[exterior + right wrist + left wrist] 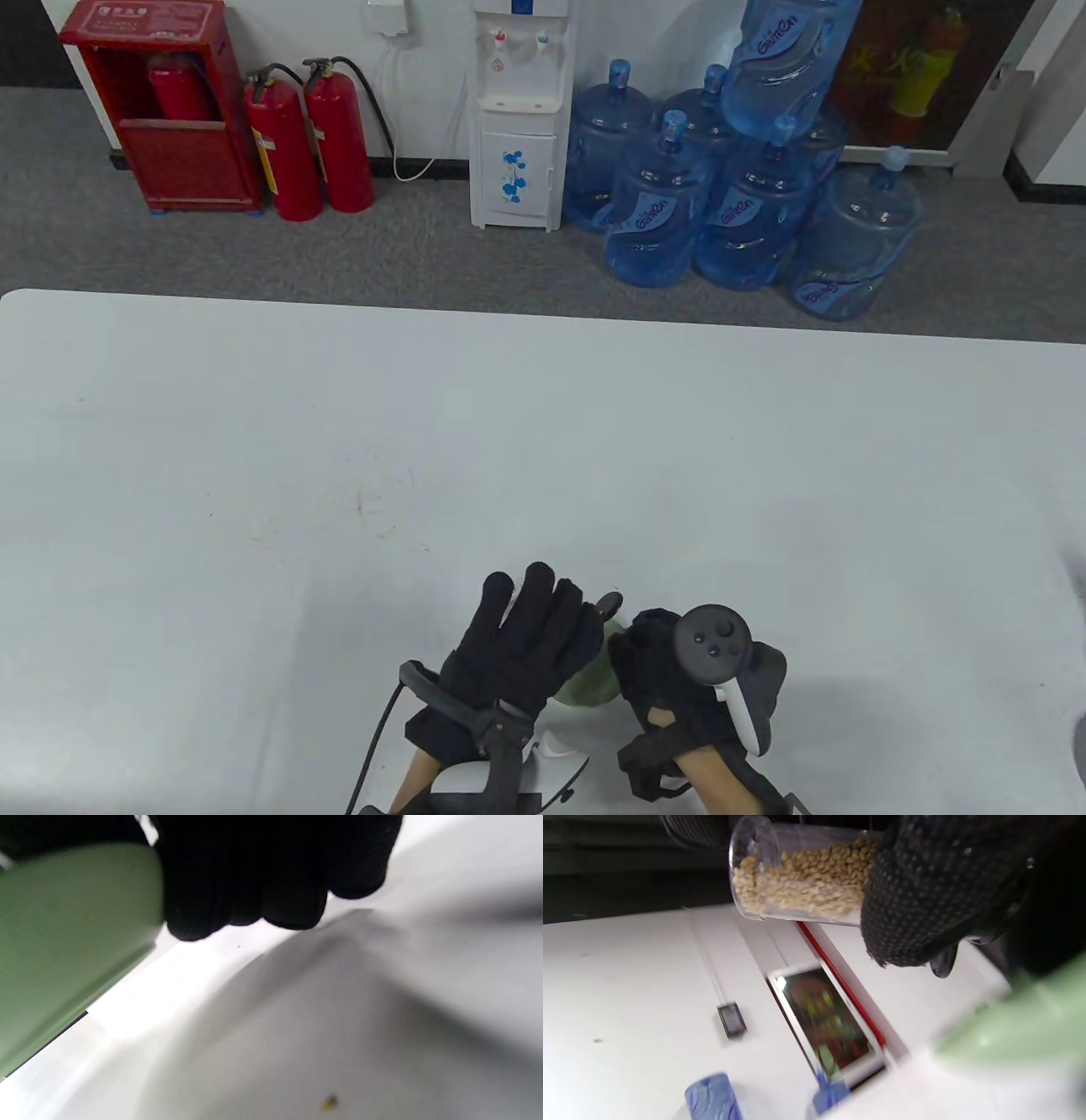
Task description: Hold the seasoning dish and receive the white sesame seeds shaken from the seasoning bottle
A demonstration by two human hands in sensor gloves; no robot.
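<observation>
dish (pixel 585 688) btwn both hands – bottle (pixel 797 874) above it

Both hands wear black knit gloves with a fine dotted texture, and bare skin shows at the wrists near the bottom edge of the frame. The left hand (pixel 517 649) carries a black strap, a thin black cable and a white tracker body. The right hand (pixel 679 688) bears a black round-headed, white-handled tracker (pixel 721 662).
</observation>
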